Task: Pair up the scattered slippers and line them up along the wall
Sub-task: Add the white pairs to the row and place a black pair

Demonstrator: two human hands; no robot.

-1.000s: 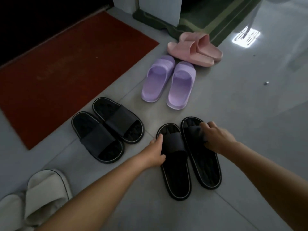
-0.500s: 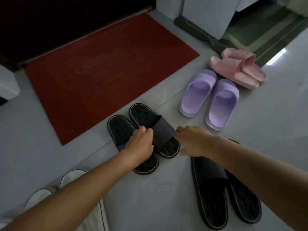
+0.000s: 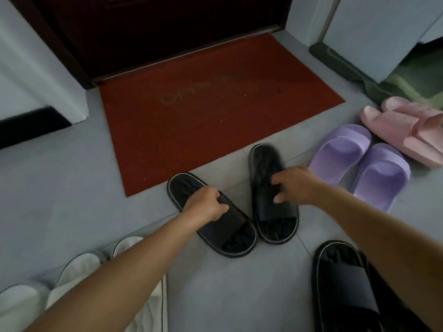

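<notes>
Black pair on the floor: left hand (image 3: pixel 208 207) grips the strap of left black slipper (image 3: pixel 236 227), right hand (image 3: pixel 297 185) is clamped over right black slipper (image 3: pixel 275 212). Near ends almost meet, far ends splay. The left one slants far-left; the right one points straight at red mat (image 3: pixel 191 121).

Coarse, matt red doormat (image 3: pixel 215 121) at twelve o'clock; black slippers (image 3: pixel 275 213) with dull, ribbed footbeds; smooth moulded-plastic purple slippers (image 3: pixel 340 152) at three o'clock.
</notes>
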